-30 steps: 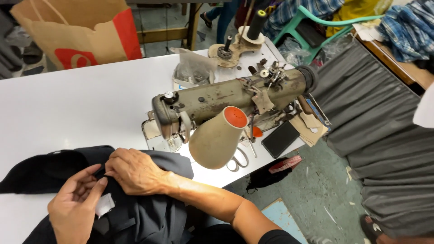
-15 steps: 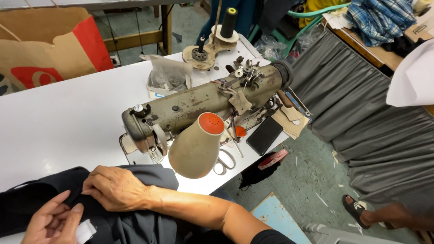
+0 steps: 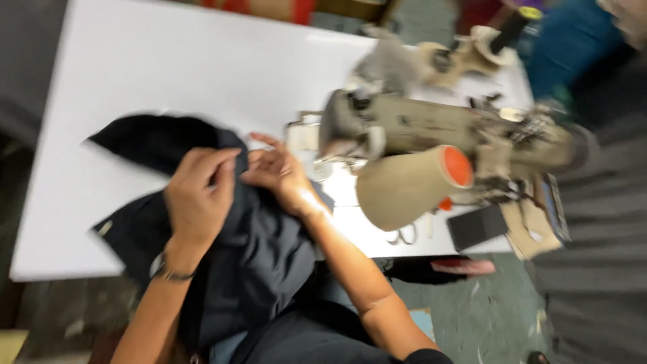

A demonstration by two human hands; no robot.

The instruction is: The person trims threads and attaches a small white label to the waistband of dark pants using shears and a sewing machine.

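Dark cloth at lower centre of the frame, matt and soft, folding into loose creases under both hands. The surface across the upper left is smooth, white and faintly glossy, like laminate. At centre right, the sewing machine shows dull, worn metal in a drab olive-beige paint, no shine to speak of. Below it, a cone-shaped lampshade, matt beige outside with a bright orange inside. A flat black slab at lower right looks smooth, plastic-like. The picture is blurred; finer textures are unreadable.
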